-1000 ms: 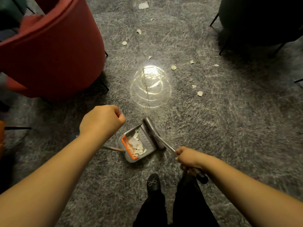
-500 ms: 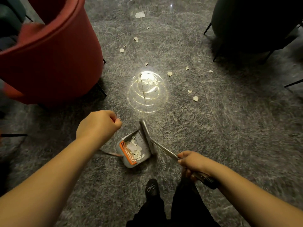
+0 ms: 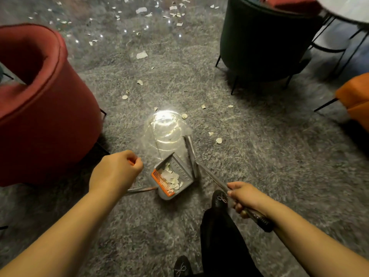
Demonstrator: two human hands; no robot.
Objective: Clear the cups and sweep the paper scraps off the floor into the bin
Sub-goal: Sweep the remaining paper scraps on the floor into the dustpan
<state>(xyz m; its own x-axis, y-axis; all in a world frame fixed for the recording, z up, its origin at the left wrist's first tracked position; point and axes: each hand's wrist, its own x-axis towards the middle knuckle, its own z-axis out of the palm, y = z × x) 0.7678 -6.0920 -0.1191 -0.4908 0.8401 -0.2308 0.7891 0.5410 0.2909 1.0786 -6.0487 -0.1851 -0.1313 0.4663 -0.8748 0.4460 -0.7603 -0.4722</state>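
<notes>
my left hand [image 3: 115,172] was fisted around the top of the dustpan's long handle [image 3: 141,190]; something orange showed inside the curled fingers. my right hand [image 3: 242,195] gripped the broom handle [image 3: 213,177], fingers wrapped round it, dark end grip [image 3: 263,222] sticking out behind the palm. the broom head [image 3: 191,154] stood against the open right edge of the grey dustpan [image 3: 179,172]. the dustpan sat on the grey floor [image 3: 279,176] just ahead of my black shoe [image 3: 219,198], holding a pile of paper scraps [image 3: 170,177] against its orange comb [image 3: 161,182].

surroundings: loose scraps [image 3: 218,140] lay just beyond the broom head, more near the bright light reflection [image 3: 163,124], and a dense scatter [image 3: 141,54] lay farther off on the glossy floor. a red armchair [image 3: 44,108] stood close on the left, its leg near my left hand. a dark green armchair [image 3: 259,43] stood ahead on the right, an orange seat [image 3: 355,96] at the right edge, and a white tabletop [image 3: 349,9] on black legs in the far right corner. the lane between the chairs held only scraps.
</notes>
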